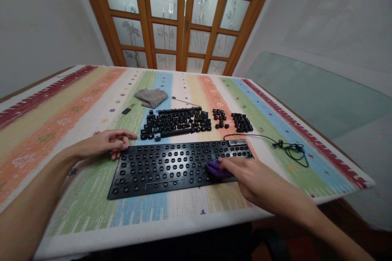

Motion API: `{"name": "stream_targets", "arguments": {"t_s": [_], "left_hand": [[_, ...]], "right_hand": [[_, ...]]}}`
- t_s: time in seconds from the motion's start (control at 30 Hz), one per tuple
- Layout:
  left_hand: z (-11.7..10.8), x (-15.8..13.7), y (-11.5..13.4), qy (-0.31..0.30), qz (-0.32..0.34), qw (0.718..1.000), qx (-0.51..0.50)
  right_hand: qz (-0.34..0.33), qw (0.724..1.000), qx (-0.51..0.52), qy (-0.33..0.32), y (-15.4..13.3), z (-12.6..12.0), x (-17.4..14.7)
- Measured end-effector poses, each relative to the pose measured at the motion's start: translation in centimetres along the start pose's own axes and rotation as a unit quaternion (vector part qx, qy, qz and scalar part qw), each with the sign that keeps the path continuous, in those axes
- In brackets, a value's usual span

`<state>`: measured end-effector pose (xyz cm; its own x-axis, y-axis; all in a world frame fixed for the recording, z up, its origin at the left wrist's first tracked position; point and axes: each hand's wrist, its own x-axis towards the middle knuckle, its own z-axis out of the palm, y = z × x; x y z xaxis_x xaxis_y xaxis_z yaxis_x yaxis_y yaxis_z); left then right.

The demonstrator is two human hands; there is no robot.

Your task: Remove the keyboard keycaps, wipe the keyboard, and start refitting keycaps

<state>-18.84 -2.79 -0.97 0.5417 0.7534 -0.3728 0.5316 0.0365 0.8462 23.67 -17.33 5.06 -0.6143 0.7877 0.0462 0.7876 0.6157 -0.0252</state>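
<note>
A black keyboard base (165,164), stripped of its keycaps, lies at a slight slant across the tablecloth. My left hand (110,143) is at its far left corner, with the thumb and curled fingers at the edge and the index finger stretched toward the loose keys. On the right part of the base, my right hand (248,173) presses a bunched purple cloth (218,169) between thumb and fingers. Just beyond the base, loose black keycaps (180,119) lie grouped roughly in keyboard order. A smaller group of keycaps (241,122) sits at their right.
A grey cloth (151,97) lies behind the keycaps, with a thin rod-like tool (185,101) beside it. Left of them is a small black object (126,111). The keyboard's coiled cable (292,151) rests at the right. A striped tablecloth (82,208) covers the table.
</note>
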Motion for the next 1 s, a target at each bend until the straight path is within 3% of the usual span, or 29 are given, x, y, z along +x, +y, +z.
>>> {"name": "stream_targets", "arguments": {"t_s": [0.17, 0.33, 0.57, 0.7, 0.8, 0.9, 1.0], "left_hand": [[0.0, 0.0, 0.2, -0.004, -0.002, 1.0, 0.006], [0.1, 0.1, 0.3, -0.006, 0.002, 1.0, 0.004], [0.0, 0.0, 0.0, -0.001, -0.006, 1.0, -0.004], [0.0, 0.1, 0.1, -0.007, -0.008, 1.0, -0.006], [0.0, 0.1, 0.1, -0.008, -0.005, 1.0, -0.002], [0.0, 0.1, 0.1, -0.008, -0.005, 1.0, 0.0], [0.0, 0.1, 0.1, -0.008, -0.002, 1.0, -0.002]], "right_hand": [[0.056, 0.991, -0.031, 0.118, 1.7, 1.1, 2.9], [0.043, 0.993, -0.105, 0.024, 1.8, 3.7, 4.7], [-0.045, 0.974, -0.222, 0.002, -1.9, 4.7, 1.2], [-0.097, 0.978, -0.182, -0.005, -2.7, 4.0, -0.9], [-0.124, 0.989, -0.079, -0.017, -1.8, 2.1, -2.3], [-0.053, 0.998, 0.018, -0.033, -0.3, -0.3, -3.1], [0.012, 0.999, 0.016, 0.035, 1.3, -1.3, -2.6]]}}
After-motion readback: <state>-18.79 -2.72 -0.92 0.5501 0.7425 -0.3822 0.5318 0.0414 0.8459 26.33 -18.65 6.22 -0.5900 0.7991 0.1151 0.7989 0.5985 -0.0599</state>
